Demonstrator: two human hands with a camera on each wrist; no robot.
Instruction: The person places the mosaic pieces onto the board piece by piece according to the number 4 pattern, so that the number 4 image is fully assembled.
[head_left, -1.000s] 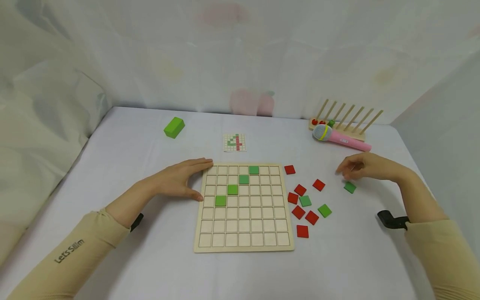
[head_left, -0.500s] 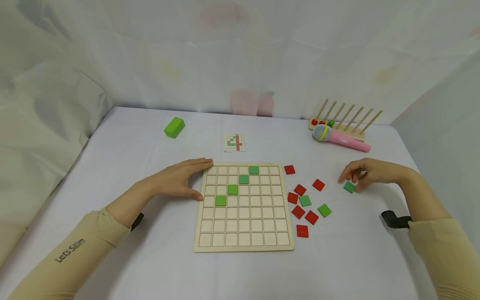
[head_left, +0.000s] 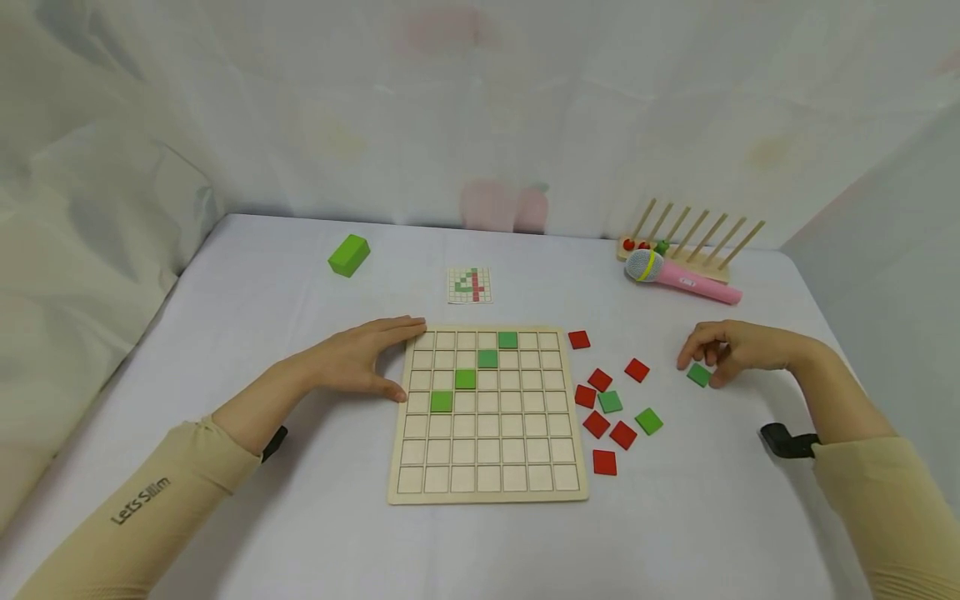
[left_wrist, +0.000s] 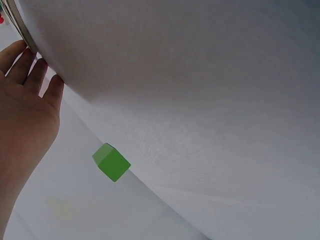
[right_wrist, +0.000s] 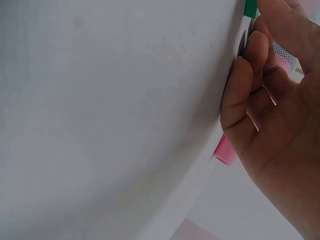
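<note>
A wooden grid board [head_left: 487,497] lies on the table with several green tiles set in a diagonal, such as the green tile [head_left: 442,402] at its lower end. My left hand [head_left: 352,358] rests along the board's upper left edge, fingers straight, thumb spread lower down the side. In the left wrist view, its fingertips reach the board's edge [left_wrist: 17,22]. On the right, my right hand [head_left: 738,343] is low over the table around a loose green tile [head_left: 699,375]. The thumb is right at the tile's right corner; a small gap shows between the tile and the bent index finger.
Several red tiles [head_left: 623,435] and two more green tiles [head_left: 648,421] are scattered right of the board. Behind it lies a pattern card [head_left: 469,285]. A green block [head_left: 348,255] is at back left; a pink microphone [head_left: 693,282] leans by a pegged wooden rack [head_left: 712,271].
My right hand has come slightly nearer and to the right, its thumb and index finger now on either side of the loose green tile. The left hand has stayed put.
</note>
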